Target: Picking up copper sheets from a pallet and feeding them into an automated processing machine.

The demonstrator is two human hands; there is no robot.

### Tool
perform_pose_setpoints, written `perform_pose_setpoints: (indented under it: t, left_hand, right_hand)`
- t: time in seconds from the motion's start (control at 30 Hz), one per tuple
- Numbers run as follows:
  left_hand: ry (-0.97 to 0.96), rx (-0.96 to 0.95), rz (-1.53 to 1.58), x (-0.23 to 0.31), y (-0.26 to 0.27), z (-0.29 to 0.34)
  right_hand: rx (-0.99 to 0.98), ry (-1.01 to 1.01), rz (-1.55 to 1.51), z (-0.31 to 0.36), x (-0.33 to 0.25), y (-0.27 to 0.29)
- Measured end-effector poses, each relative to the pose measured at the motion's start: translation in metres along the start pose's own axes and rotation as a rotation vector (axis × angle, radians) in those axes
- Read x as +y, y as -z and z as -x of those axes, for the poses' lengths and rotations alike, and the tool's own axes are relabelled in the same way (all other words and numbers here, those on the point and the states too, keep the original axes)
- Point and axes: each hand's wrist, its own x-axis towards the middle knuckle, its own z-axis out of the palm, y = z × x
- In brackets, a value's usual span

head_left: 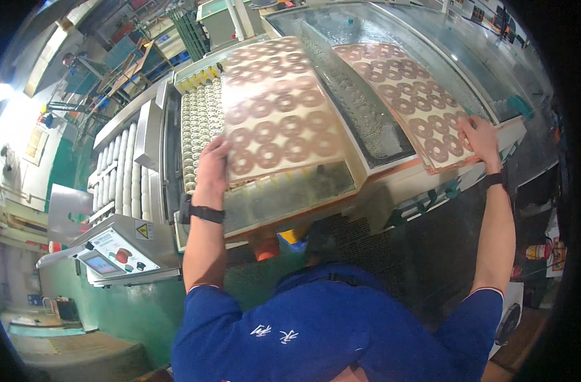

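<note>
One sheet (281,105) could skew if the left hand (212,163), half-curled at its edge, pushes unevenly; right hand (481,139), loosely curled, touches the stack (421,95); grips unclear.

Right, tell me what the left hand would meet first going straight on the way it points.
The left hand would most likely meet the ring-patterned panel first: its left edge lies right at the fingertips. Depth is hard to judge, so whether they touch is unclear.

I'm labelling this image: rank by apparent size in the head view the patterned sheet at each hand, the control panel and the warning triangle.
1. Left sheet
2. Right sheet
3. Control panel
4. Warning triangle
</note>
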Motion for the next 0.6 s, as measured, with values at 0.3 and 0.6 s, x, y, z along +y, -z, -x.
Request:
perform_pose_setpoints:
  t: [0.3,0.6]
  left_hand:
    - [0.06,0.175,-0.152,-0.03,0.148,-0.07]
    - [0.181,0.204,-0.33,-0.081,0.185,-0.133]
  right_hand:
    - [-0.024,0.001,-0.028,-0.004,0.006,-0.003]
    - [-0.038,0.021,-0.006,-0.003,0.005,-0.001]
